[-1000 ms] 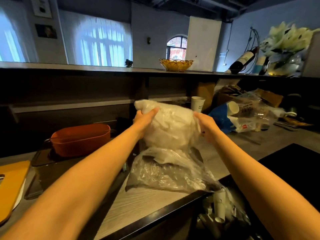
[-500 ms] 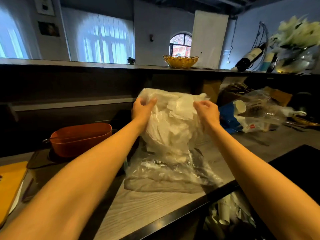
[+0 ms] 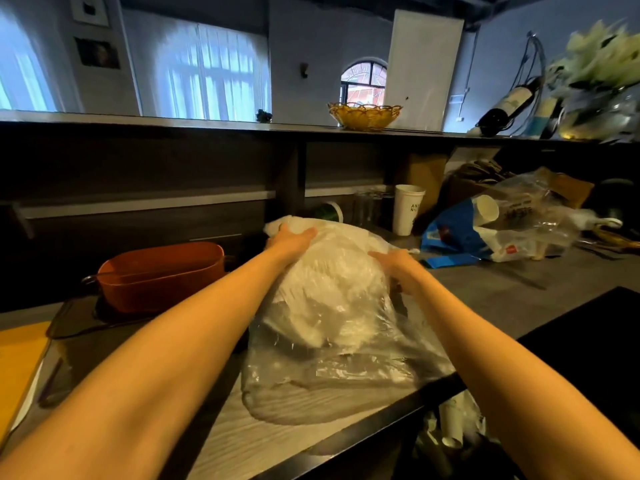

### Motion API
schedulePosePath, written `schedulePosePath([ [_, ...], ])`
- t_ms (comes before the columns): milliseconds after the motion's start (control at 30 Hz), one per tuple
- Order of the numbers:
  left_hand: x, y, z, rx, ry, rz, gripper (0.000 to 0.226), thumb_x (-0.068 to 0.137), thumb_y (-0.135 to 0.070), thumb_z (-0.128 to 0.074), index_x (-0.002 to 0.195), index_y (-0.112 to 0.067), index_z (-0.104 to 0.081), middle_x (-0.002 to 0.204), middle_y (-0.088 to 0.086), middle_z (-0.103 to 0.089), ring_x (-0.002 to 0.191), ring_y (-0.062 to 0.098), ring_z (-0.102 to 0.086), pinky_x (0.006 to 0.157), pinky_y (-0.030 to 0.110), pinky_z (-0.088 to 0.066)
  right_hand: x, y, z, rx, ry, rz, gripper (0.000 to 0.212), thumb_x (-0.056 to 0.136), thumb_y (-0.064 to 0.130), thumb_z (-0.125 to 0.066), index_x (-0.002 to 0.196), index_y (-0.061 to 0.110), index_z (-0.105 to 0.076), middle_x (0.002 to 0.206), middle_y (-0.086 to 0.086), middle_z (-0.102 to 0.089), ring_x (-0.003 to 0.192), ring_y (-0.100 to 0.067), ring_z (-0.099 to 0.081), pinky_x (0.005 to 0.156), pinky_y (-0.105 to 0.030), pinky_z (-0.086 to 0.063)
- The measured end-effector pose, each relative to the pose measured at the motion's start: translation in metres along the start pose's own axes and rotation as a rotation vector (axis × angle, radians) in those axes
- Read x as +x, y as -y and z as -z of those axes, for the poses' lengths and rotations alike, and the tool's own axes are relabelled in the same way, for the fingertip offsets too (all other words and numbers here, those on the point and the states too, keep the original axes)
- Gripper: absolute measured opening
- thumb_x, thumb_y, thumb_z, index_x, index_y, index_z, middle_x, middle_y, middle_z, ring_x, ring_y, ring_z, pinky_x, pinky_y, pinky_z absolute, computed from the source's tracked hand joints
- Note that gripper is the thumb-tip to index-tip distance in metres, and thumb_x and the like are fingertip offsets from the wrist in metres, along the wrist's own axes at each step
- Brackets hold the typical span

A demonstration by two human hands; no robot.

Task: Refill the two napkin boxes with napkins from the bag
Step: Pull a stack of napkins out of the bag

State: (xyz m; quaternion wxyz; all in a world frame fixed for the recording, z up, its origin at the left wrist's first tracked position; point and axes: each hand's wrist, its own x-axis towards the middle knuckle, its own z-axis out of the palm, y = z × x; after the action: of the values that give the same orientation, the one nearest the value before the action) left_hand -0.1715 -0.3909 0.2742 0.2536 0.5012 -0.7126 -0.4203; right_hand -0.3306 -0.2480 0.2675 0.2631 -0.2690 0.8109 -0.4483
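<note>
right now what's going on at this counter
A person has both hands on a clear plastic bag of white napkins standing on the grey counter. The left hand rests on the bag's top left, the right hand on its right side. An orange container sits to the left, a white paper cup behind. No napkins are out of the bag yet.

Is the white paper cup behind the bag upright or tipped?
Upright: the white paper cup stands on its base on the counter, open rim on top.
</note>
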Motion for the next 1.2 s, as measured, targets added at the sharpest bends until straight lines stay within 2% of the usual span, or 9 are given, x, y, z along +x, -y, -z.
schedulePosePath([
  [100, -0.001, 0.007, -0.001, 0.074, 0.067, -0.027, 0.096, 0.087, -0.06, -0.061, 0.158, -0.025, -0.007, 0.159, 0.017, -0.022, 0.139, 0.04, -0.034, 0.113, 0.05, -0.036, 0.008, -0.006, -0.001, 0.103, -0.082, 0.14, 0.054, 0.093, 0.021, -0.065, 0.142, 0.009, -0.046, 0.138, -0.013, -0.054, 0.122, -0.032, -0.054, 0.1, -0.04, -0.047],
  [200, 0.002, -0.002, -0.003, -0.192, 0.014, -0.138, 0.077, 0.091, -0.04, -0.067, 0.155, -0.024, -0.027, 0.149, 0.009, -0.041, 0.128, 0.033, -0.049, 0.103, 0.043, -0.047, 0.012, 0.004, 0.005, 0.262, -0.155, 0.27, 0.044, 0.088, 0.013, -0.07, 0.13, 0.01, -0.058, 0.123, -0.012, -0.063, 0.104, -0.027, -0.061, 0.074, -0.03, -0.053],
  [333, -0.003, -0.02, 0.001, -0.422, -0.231, -0.287, 0.03, 0.098, -0.018, -0.054, 0.128, -0.017, -0.059, 0.119, 0.002, -0.061, 0.111, 0.023, -0.058, 0.079, 0.026, -0.046, 0.008, 0.028, 0.021, 0.366, -0.256, 0.525, 0.029, 0.086, 0.032, -0.072, 0.104, 0.009, -0.067, 0.096, -0.005, -0.068, 0.084, -0.017, -0.064, 0.069, -0.027, -0.052],
  [433, -0.006, -0.02, -0.005, -0.342, -0.177, -0.175, 0.041, 0.098, -0.033, -0.046, 0.134, -0.014, -0.053, 0.122, 0.004, -0.059, 0.109, 0.026, -0.057, 0.084, 0.03, -0.046, 0.017, 0.025, 0.025, 0.364, -0.261, 0.41, 0.039, 0.093, 0.048, -0.057, 0.077, 0.013, -0.06, 0.077, -0.004, -0.059, 0.069, -0.016, -0.053, 0.065, -0.032, -0.043],
  [533, -0.005, -0.005, -0.012, -0.206, 0.011, 0.059, 0.065, 0.096, -0.045, -0.044, 0.151, -0.011, -0.033, 0.143, 0.015, -0.048, 0.12, 0.035, -0.054, 0.101, 0.042, -0.048, 0.027, 0.0, 0.013, -0.022, -0.098, 0.159, 0.024, 0.095, 0.034, -0.061, 0.096, 0.01, -0.062, 0.091, -0.006, -0.059, 0.084, -0.02, -0.056, 0.074, -0.034, -0.044],
  [633, -0.018, -0.004, -0.014, 0.034, -0.082, -0.064, 0.057, 0.099, -0.039, -0.04, 0.147, -0.007, -0.04, 0.147, 0.017, -0.041, 0.128, 0.037, -0.047, 0.106, 0.045, -0.042, 0.035, -0.023, 0.006, -0.189, -0.174, 0.202, 0.029, 0.09, 0.028, -0.069, 0.109, 0.007, -0.064, 0.104, -0.008, -0.064, 0.1, -0.025, -0.06, 0.08, -0.035, -0.047],
  [867, -0.065, -0.014, -0.003, -0.059, -0.276, -0.556, 0.027, 0.099, -0.025, -0.046, 0.095, -0.008, -0.067, 0.091, 0.007, -0.064, 0.089, 0.022, -0.06, 0.084, 0.043, -0.051, -0.007, -0.001, 0.019, 0.202, -0.251, 0.468, 0.029, 0.098, 0.021, -0.055, 0.122, 0.009, -0.067, 0.112, -0.004, -0.065, 0.106, -0.018, -0.059, 0.095, -0.034, -0.049],
  [1100, -0.132, 0.012, 0.005, -0.269, 0.0, -0.437, 0.028, 0.102, -0.021, -0.043, 0.09, -0.01, -0.067, 0.064, 0.006, -0.061, 0.049, 0.013, -0.052, 0.042, 0.02, -0.038, -0.085, -0.015, 0.002, 0.081, -0.052, 0.544, 0.02, 0.091, 0.027, -0.067, 0.107, 0.016, -0.071, 0.103, 0.001, -0.068, 0.09, -0.011, -0.062, 0.07, -0.02, -0.047],
  [1200, -0.159, 0.035, 0.007, -0.287, 0.188, -0.304, 0.039, 0.105, -0.03, -0.038, 0.091, -0.005, -0.065, 0.06, 0.008, -0.06, 0.043, 0.017, -0.052, 0.04, 0.022, -0.039, -0.105, -0.042, -0.007, -0.186, -0.037, 0.564, 0.044, 0.082, 0.036, -0.076, 0.123, 0.022, -0.065, 0.124, 0.002, -0.056, 0.111, -0.014, -0.054, 0.089, -0.027, -0.047],
])
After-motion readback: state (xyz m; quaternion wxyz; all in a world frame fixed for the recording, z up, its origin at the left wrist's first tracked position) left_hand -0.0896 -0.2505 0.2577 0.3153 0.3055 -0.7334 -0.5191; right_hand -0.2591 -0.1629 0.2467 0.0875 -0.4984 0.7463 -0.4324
